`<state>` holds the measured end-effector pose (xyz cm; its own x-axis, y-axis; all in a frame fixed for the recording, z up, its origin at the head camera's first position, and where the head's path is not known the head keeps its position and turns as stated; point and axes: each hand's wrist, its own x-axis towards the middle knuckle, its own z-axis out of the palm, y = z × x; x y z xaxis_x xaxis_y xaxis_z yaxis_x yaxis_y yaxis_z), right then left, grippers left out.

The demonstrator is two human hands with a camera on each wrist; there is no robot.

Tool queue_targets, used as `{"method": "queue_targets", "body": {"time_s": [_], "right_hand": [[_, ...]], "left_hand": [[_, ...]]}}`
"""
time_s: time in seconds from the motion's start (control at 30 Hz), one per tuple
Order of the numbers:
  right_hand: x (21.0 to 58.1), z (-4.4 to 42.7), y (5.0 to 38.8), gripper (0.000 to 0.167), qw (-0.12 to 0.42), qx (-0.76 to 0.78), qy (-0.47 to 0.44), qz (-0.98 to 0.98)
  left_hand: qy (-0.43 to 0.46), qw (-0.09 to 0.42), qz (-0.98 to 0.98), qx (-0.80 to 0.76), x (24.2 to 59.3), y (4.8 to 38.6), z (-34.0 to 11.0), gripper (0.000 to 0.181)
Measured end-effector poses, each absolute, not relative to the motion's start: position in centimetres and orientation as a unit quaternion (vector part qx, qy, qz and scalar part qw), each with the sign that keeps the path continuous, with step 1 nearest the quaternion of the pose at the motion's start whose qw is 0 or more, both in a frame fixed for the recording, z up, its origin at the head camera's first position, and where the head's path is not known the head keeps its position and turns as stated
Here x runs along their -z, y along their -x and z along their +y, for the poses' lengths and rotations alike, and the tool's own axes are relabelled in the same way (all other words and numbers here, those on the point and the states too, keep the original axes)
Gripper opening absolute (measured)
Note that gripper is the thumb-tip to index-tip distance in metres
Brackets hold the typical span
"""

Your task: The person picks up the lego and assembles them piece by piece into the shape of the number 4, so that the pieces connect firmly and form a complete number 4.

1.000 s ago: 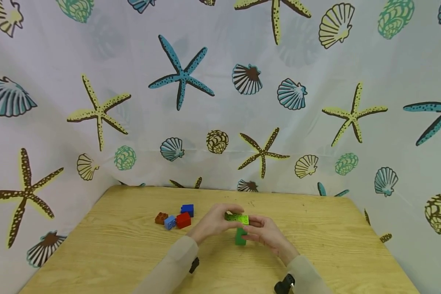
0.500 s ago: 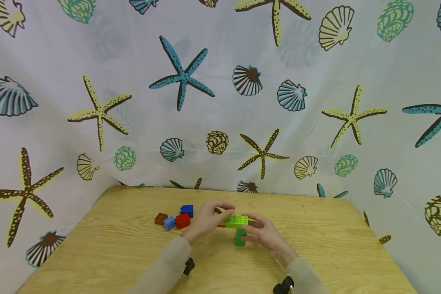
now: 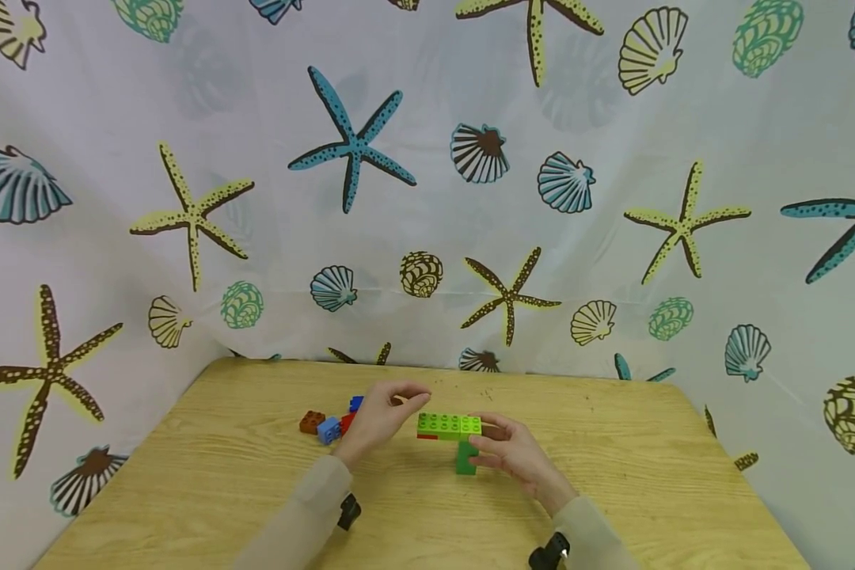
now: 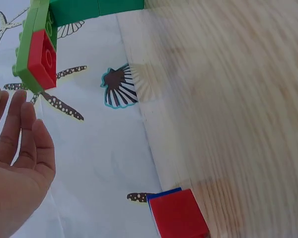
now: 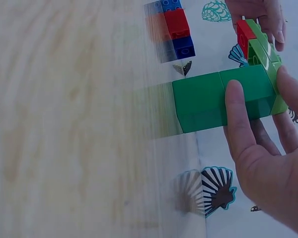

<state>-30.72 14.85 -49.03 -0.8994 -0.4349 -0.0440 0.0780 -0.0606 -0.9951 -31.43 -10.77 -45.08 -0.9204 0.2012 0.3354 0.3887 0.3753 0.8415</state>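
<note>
Right in the middle of the desk, here's the lime bar, lying level with its right end on top of the upright dark green column. The right hand has that corner covered, and its grip is clamped on the column: the right wrist view gives us one digit laid along the near face, others tucked behind, and a fingertip up against the lime end. That same camera picks out a seam splitting the column into two bricks, lost in the head view.

Over to the left hand! Fingers loosely bent, grip free, just beside the bar's far end and clear of it. How wide its thumb stands from the fingers, I cannot tell. From the head, only a sliver of red shows under that end; the left wrist view opens it up as a whole red block, hollow underside and all, fixed below the bar.

Farther left, the head view has a brown brick beside a light blue brick. The loose red brick and dark blue brick are half hidden there behind the left hand, but the right wrist camera sees both plainly.
</note>
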Motion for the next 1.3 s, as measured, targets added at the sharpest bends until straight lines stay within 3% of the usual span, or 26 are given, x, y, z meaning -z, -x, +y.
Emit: {"method": "queue_targets", "body": {"time_s": [0.6,0.97,1.3], "right_hand": [[48.7,15.0,30.7,0.057,0.186,0.718,0.131,0.657],[48.8,15.0,30.8,0.058,0.188,0.718,0.127,0.657],[48.5,15.0,30.7,0.059,0.191,0.718,0.125,0.657]], "left_hand": [[0.139,0.053,-0.821,0.552,46.1,33.5,-15.0,0.023],[0.119,0.059,-0.844,0.519,46.8,34.7,-17.1,0.021],[0.072,0.045,-0.877,0.472,47.6,35.8,-19.0,0.032]]}}
